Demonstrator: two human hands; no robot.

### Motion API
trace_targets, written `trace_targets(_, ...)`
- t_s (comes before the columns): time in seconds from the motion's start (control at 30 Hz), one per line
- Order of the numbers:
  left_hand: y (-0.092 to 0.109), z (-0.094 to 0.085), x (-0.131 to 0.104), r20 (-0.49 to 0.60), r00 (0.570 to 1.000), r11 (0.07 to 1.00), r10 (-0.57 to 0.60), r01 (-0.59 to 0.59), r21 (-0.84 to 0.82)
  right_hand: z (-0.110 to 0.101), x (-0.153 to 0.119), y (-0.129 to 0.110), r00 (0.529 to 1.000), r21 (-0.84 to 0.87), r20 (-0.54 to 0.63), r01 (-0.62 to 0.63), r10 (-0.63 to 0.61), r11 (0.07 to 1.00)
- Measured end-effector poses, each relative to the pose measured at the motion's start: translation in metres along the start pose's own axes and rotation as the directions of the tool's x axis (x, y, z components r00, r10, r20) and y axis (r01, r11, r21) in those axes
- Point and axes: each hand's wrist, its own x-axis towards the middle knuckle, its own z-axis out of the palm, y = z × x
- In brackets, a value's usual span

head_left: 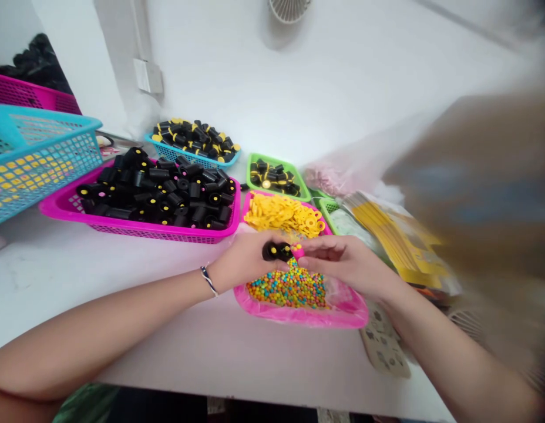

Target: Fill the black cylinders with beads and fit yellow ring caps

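Two black tubes [271, 251] at frame centre, gripped in the curled left hand [242, 258], small pink cup [298, 251] pinched in the nearly closed fingertips of the right hand [349, 263], colourful beads [285, 289] in a pink tray [299, 315] just below, yellow rings [276, 212] above, magenta basket [61, 207] centre left.

Black tubes [268, 251] partly hidden in left hand [239, 258], brown shape [479, 188] blurred
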Motion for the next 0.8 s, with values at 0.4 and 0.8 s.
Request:
trace_targets(0.4,-0.001,0.001,0.0,0.003,1.0,1.0,-0.02,0.02,-0.008,0.009,0.016,-0.028,0.977,-0.467,0.02,0.197,-0.212,0.862)
trace_targets(0.8,-0.001,-0.002,0.002,-0.006,0.995,0.994,-0.096,0.096,-0.047,0.009,0.028,-0.05,0.952,-0.68,0.124,0.287,-0.28,0.675)
